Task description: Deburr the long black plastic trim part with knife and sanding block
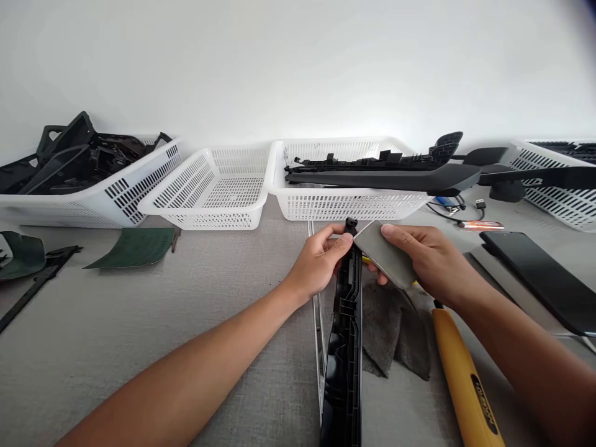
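The long black plastic trim piece [345,329] lies lengthwise on the grey table [139,347], running from the hands back toward the person. Its far tip sits pinched between the thumb and fingers of the left hand [319,261], a narrow, closed grip right at the end clip. Pressed against that same tip from the other side is a small grey sanding pad [387,254], held flat between the thumb and fingers of the right hand [431,261].

The trim looks light and fairly stiff, ribbed on its open face, though at that length it would likely flex or twist if lifted by one end only; the ribbed middle seems the steadier place to take hold, with the small clips left alone since they look easy to snap. The pad looks thin and bendable, easy to hold by its edges.

Just under the right hand lie dark grey cloth scraps [395,329], and nearer the person than that a yellow-handled tool [465,379]. Beyond the grip stands a white basket [349,205] carrying more long black trims [382,177], with an empty white basket [209,186] to the left of it. Far left lies a green abrasive sheet [135,246]; right of the grip, a dark phone [540,273].
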Action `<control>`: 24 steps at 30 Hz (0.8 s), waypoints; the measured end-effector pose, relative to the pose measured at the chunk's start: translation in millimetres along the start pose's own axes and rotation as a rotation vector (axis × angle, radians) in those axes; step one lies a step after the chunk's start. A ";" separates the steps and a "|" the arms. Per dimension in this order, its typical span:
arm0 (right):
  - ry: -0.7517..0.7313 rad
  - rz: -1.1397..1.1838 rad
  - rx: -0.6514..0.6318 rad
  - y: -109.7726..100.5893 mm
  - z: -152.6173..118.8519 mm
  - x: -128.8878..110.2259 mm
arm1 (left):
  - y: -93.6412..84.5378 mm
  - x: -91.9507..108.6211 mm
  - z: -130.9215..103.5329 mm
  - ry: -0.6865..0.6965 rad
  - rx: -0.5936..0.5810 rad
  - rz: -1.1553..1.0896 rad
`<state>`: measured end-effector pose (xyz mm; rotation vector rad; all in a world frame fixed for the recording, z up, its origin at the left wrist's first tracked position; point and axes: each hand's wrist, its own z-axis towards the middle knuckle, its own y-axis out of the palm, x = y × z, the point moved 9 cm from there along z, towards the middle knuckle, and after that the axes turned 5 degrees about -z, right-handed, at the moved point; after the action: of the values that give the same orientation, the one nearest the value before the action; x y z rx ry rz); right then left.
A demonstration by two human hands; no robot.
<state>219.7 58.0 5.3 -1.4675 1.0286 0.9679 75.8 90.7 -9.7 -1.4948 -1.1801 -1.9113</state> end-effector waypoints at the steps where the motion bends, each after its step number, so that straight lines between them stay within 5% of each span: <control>1: 0.023 0.030 0.003 -2.0 1.0 3.4 | 0.5 1.1 -0.5 0.003 -0.006 0.020; 11: 0.016 -0.029 0.036 -16.4 -2.5 1.4 | 7.6 0.3 2.8 0.024 -0.085 0.104; 15: 0.036 0.014 -0.073 -3.9 -2.7 1.7 | 2.6 0.7 5.4 0.052 -0.034 0.106; 24: -0.070 0.018 0.058 -10.1 -3.5 -5.3 | 0.4 -4.1 7.8 0.041 -0.024 0.079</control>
<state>227.9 55.9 13.8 -1.3698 1.0127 0.9869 81.8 96.3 -13.0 -1.4856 -1.0679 -1.9010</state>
